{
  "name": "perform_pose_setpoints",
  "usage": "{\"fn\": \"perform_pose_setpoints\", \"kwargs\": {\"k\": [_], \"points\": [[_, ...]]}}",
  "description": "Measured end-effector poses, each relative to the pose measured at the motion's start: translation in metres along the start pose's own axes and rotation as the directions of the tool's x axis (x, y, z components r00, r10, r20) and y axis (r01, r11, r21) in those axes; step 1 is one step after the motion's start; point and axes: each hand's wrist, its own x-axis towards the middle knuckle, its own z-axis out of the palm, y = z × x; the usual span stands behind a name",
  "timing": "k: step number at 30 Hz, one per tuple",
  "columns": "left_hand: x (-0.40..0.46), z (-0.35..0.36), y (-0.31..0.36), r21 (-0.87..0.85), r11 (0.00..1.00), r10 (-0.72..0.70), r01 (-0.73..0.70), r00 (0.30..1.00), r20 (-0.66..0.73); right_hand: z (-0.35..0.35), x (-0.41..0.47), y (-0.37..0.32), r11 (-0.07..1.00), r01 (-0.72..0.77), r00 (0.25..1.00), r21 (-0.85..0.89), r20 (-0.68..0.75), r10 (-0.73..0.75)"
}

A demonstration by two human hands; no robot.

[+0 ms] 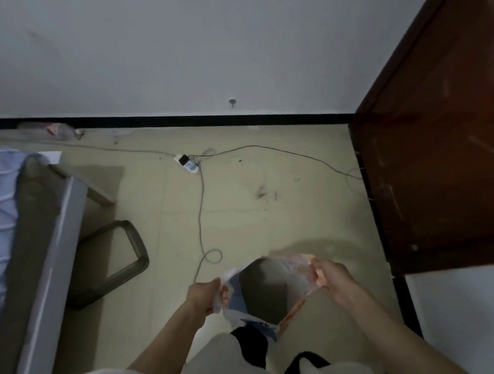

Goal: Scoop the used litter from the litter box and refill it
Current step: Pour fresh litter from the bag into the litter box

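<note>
- Left hand [206,294] grips one edge of the bag [269,291], right hand [331,275] pinches the other, mouth pulled wide.
- The bag hangs above the floor [273,214], beside the bed [32,240].

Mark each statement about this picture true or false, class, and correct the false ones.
1. Both hands hold the bag open. True: the left hand and right hand each grip an edge of the plastic bag.
2. The bag lies flat on the bed. False: it is held up above the floor.
3. A power strip sits on the floor near the wall. True: the power strip has cables running from it.
4. The wooden door is on the left. False: the door is on the right.
</note>
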Motion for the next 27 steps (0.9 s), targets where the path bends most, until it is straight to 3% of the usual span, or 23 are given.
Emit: {"fn": "perform_pose_setpoints", "kwargs": {"k": [8,16,19,23,27], "points": [[0.039,-0.074,0.146,-0.166,0.984,0.046,-0.066,0.992,-0.121,0.133,0.036,-0.160,0.976,0.129,0.987,-0.174,0.122,-0.108],[0.117,-0.149,0.295,-0.356,0.933,-0.013,-0.059,0.981,-0.196,0.289,0.097,-0.327,0.893,0.247,0.948,-0.376,0.284,-0.143],[0.151,-0.177,0.347,-0.424,0.905,-0.066,-0.022,0.979,-0.191,0.347,0.120,-0.382,0.840,0.243,0.940,-0.484,0.333,-0.080],[0.193,-0.205,0.406,-0.551,0.834,-0.103,-0.024,0.975,-0.198,0.426,0.143,-0.458,0.740,0.321,0.923,-0.591,0.371,-0.104],[0.239,-0.234,0.464,-0.678,0.735,-0.112,-0.016,0.983,-0.144,0.514,0.167,-0.523,0.565,0.420,0.897,-0.710,0.420,-0.139]]}}
